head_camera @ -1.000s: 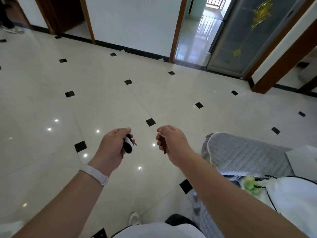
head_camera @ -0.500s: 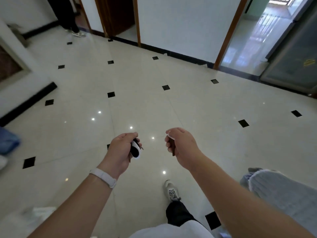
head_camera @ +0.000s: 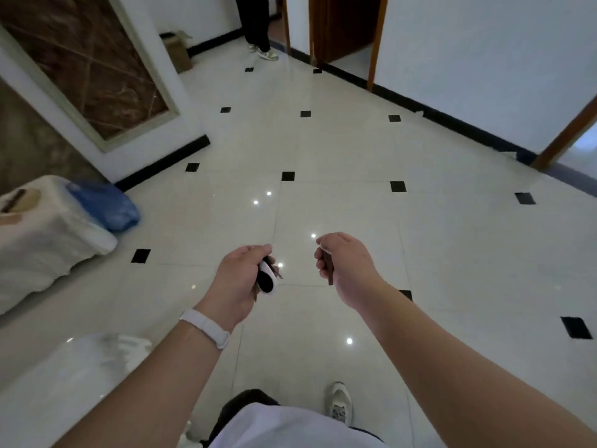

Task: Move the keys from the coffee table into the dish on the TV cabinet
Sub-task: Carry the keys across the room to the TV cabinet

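Tiled floor (head_camera: 355,150) below; left hand (head_camera: 237,279) grips keys (head_camera: 267,278), probably fob.

Left hand (head_camera: 239,279) with keys (head_camera: 267,278) beside right hand (head_camera: 345,263), above the floor (head_camera: 355,150); covered furniture (head_camera: 42,240) far left.

Glossy pale tile floor (head_camera: 339,150) with small black diamond insets, ceiling lights reflected. White walls (head_camera: 468,59), black skirting. Wood-framed doorway (head_camera: 342,27) top centre. Brown marble panel (head_camera: 87,66) upper left; white-draped furniture (head_camera: 42,240) at left edge.
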The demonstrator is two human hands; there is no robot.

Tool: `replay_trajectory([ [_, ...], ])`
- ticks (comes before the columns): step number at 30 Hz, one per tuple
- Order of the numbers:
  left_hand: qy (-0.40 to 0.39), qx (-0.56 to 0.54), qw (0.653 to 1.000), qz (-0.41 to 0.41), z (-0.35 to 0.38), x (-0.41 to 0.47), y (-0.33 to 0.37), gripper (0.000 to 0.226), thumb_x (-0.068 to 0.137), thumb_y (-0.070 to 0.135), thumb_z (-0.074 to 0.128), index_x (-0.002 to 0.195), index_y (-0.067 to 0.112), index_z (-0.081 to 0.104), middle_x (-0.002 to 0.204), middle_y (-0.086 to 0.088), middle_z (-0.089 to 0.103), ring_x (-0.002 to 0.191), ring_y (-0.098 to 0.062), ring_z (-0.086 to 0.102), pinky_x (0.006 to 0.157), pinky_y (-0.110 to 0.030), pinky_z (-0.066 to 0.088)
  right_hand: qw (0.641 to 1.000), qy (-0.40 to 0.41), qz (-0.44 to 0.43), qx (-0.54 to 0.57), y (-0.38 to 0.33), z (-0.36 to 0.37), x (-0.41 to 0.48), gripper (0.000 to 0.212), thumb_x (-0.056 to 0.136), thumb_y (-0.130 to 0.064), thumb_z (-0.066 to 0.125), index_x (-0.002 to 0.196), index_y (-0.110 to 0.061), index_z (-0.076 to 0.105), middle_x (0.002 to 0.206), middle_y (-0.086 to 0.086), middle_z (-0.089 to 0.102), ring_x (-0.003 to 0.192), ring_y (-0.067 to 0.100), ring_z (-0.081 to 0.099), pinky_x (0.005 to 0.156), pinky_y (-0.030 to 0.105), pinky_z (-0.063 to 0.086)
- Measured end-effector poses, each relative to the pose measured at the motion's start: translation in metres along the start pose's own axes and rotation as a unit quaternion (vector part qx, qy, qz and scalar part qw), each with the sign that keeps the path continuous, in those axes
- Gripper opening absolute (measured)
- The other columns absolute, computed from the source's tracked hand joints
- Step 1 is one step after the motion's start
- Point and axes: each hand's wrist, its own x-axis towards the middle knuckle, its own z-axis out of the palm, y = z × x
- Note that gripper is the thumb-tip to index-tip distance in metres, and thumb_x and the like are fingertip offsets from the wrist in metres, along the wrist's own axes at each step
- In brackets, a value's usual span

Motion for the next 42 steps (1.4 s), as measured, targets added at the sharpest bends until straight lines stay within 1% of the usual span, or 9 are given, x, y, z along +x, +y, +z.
replay_trajectory([
  [4,0.064,-0.049,0.997,0.009,-0.039,0.011,0.017,0.011,0.088,0.009,0.061,0.079,0.005,0.057,0.067,-0.009,0.058,0.051,-0.016,0.058,0.049,-0.024,0.05,0.995,-0.081,0.009,-0.049,-0.011,0.054,0.019,0.01,0.078,-0.015,0.054,0.08,-0.009,0.062,0.063,0.005,0.06,0.053,0.02,0.05,0.048,0.03,0.032],
  [7,0.109,-0.088,0.99,0.017,-0.071,0.021,0.028,0.009,0.089,0.007,0.059,0.081,0.005,0.055,0.066,-0.009,0.057,0.05,-0.016,0.057,0.046,-0.022,0.05,0.991,-0.118,0.02,-0.061,-0.014,0.09,0.03,0.012,0.08,-0.012,0.053,0.085,-0.006,0.061,0.067,0.008,0.058,0.054,0.019,0.05,0.046,0.029,0.035],
  [11,0.138,-0.119,0.983,0.012,-0.117,0.041,0.035,0.009,0.089,0.009,0.059,0.081,0.005,0.055,0.066,-0.007,0.057,0.052,-0.016,0.057,0.048,-0.023,0.05,0.983,-0.155,0.03,-0.095,-0.012,0.138,0.046,0.012,0.08,-0.011,0.052,0.086,-0.006,0.061,0.066,0.007,0.058,0.054,0.018,0.05,0.046,0.029,0.036],
  [15,0.15,-0.143,0.978,0.009,-0.162,0.071,0.049,0.01,0.089,0.011,0.06,0.081,0.006,0.055,0.065,-0.006,0.058,0.052,-0.016,0.058,0.05,-0.024,0.051,0.977,-0.165,0.029,-0.128,-0.013,0.196,0.065,0.014,0.079,-0.012,0.053,0.086,-0.006,0.064,0.065,0.006,0.06,0.058,0.021,0.051,0.052,0.032,0.038],
  [24,0.168,-0.225,0.96,0.015,-0.307,0.145,0.112,0.01,0.09,0.009,0.058,0.081,0.006,0.052,0.066,-0.008,0.054,0.053,-0.017,0.055,0.05,-0.025,0.049,0.965,-0.181,-0.004,-0.19,-0.025,0.367,0.103,0.013,0.078,-0.011,0.052,0.085,-0.007,0.062,0.064,0.004,0.06,0.057,0.02,0.051,0.052,0.032,0.033],
  [28,0.19,-0.257,0.947,0.029,-0.37,0.165,0.138,0.011,0.091,0.007,0.056,0.082,0.006,0.051,0.065,-0.007,0.052,0.051,-0.016,0.053,0.048,-0.023,0.048,0.954,-0.22,-0.022,-0.204,-0.023,0.443,0.108,0.012,0.077,-0.012,0.052,0.083,-0.008,0.062,0.06,0.002,0.06,0.059,0.021,0.051,0.053,0.032,0.033],
  [32,0.228,-0.279,0.932,0.035,-0.417,0.175,0.153,0.013,0.09,0.007,0.058,0.078,0.006,0.053,0.063,-0.006,0.055,0.052,-0.016,0.054,0.05,-0.026,0.049,0.938,-0.257,-0.031,-0.23,-0.018,0.503,0.111,0.013,0.075,-0.015,0.052,0.082,-0.009,0.062,0.062,0.002,0.061,0.062,0.023,0.051,0.052,0.033,0.034],
  [36,0.276,-0.269,0.921,0.057,-0.459,0.186,0.158,0.014,0.089,0.006,0.06,0.075,0.005,0.055,0.064,-0.009,0.057,0.051,-0.018,0.056,0.055,-0.03,0.049,0.923,-0.287,-0.034,-0.252,-0.014,0.553,0.124,0.016,0.069,-0.019,0.053,0.079,-0.011,0.062,0.063,0.003,0.061,0.062,0.023,0.052,0.052,0.033,0.035],
  [42,0.322,-0.245,0.913,0.053,-0.498,0.218,0.173,0.01,0.088,0.007,0.061,0.081,0.003,0.055,0.066,-0.01,0.057,0.053,-0.019,0.056,0.048,-0.026,0.05,0.912,-0.319,-0.011,-0.259,-0.008,0.611,0.166,0.016,0.07,-0.018,0.053,0.08,-0.011,0.061,0.064,0.005,0.06,0.062,0.024,0.049,0.054,0.034,0.033],
])
